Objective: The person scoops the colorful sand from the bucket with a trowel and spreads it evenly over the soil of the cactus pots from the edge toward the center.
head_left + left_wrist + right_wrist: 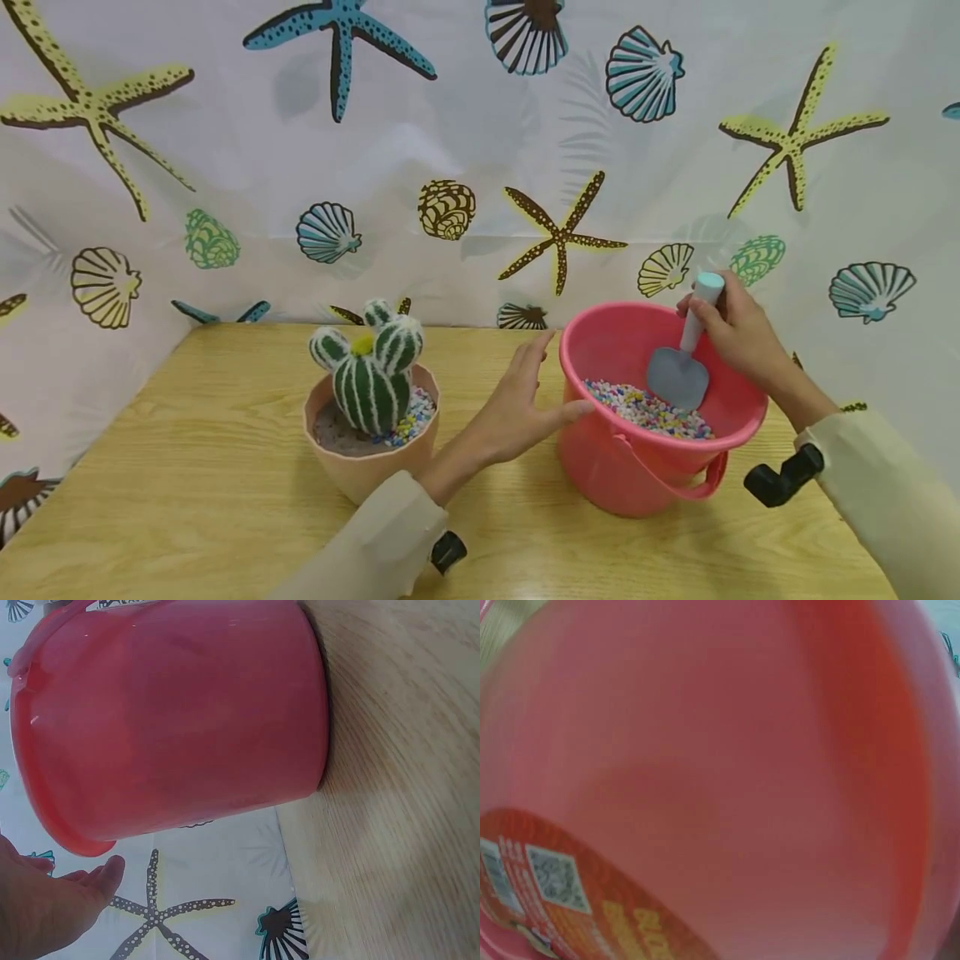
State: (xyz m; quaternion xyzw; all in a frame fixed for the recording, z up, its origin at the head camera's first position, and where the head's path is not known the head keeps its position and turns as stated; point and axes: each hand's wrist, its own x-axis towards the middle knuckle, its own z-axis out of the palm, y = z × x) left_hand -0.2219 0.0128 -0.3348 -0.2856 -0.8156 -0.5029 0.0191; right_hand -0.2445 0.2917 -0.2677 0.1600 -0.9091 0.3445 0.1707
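Observation:
In the head view my right hand (742, 333) grips the handle of a small grey hand trowel (677, 379) with a pale teal end. The trowel points down inside a pink bucket (600, 462), its blade tip at a layer of multicoloured pebbles (637, 407). My left hand (517, 412) is beside the bucket's left rim, fingers extended and thumb by the rim; whether it touches is unclear. In the left wrist view the hand (56, 900) appears next to the bucket's rim (56, 829). Bucket wall (727, 765) fills the right wrist view, hiding the right hand and trowel.
Left of the bucket stands a peach pot (337, 462) with a striped green cactus (371, 393), brown soil and some coloured pebbles (416, 417). A wooden table (187, 467) carries both. Behind hangs a cloth (465, 283) printed with shells and starfish. The bucket's handle (693, 490) hangs in front.

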